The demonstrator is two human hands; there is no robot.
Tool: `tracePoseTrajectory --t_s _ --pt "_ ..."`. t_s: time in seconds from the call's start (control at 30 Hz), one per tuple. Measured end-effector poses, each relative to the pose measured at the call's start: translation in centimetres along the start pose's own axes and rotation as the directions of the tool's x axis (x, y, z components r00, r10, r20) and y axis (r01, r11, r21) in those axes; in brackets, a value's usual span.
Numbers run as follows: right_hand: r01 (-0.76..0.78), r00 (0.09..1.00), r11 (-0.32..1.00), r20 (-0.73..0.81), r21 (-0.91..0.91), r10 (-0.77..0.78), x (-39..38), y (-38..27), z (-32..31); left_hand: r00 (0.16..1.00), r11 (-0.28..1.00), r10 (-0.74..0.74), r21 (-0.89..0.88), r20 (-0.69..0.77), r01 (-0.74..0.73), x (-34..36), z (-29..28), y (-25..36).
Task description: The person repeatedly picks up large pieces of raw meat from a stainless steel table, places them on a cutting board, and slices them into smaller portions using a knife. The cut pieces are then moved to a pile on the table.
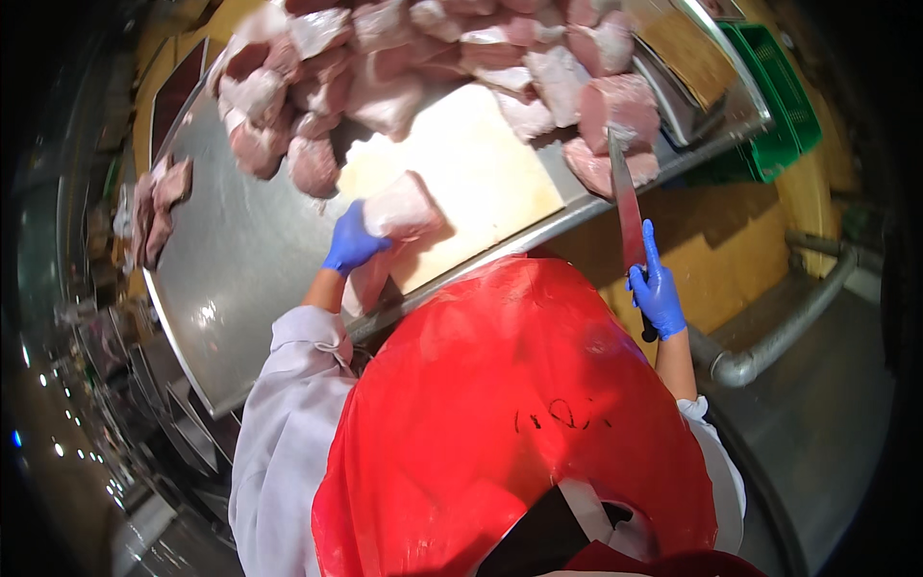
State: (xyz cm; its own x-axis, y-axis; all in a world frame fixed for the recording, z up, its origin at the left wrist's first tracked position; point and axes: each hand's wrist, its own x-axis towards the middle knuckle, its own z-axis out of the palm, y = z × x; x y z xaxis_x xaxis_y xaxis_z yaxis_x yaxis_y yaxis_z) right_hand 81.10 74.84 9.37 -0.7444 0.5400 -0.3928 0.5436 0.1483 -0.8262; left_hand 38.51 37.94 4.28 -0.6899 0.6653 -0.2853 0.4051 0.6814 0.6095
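Note:
My left hand, in a blue glove, grips the left end of a pale pink piece of meat at the left side of the white cutting board. Another strip of meat lies just below that hand, by the table's near edge. In my right hand, also gloved in blue, is the dark handle of a long knife. The index finger stretches along the knife, whose blade points away from me. The blade's tip overlaps a thick cut of meat at the right; whether it touches, I cannot tell.
Many meat pieces are heaped along the far side of the steel table. A few darker strips lie at its left edge. Beyond the right corner stands a green crate. A metal pipe runs low at the right.

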Motion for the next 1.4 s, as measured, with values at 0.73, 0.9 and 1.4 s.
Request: tracePoseTrajectory --t_s 0.73,0.9,1.4 --pt "0.464 0.877 0.62 0.425 -0.633 -0.222 3.4 -10.2 15.8 0.927 0.941 0.247 0.299 -0.283 -0.159 -4.1 6.4 6.0" --pt "0.455 0.887 0.62 0.39 -0.639 -0.25 4.5 -11.8 17.5 0.937 0.929 0.248 0.334 -0.247 -0.158 -3.2 6.4 5.7" --pt "0.451 0.87 0.544 0.485 -0.708 -0.091 7.4 -11.8 20.2 0.975 0.976 0.076 0.218 -0.207 -0.03 -2.9 6.3 5.0"
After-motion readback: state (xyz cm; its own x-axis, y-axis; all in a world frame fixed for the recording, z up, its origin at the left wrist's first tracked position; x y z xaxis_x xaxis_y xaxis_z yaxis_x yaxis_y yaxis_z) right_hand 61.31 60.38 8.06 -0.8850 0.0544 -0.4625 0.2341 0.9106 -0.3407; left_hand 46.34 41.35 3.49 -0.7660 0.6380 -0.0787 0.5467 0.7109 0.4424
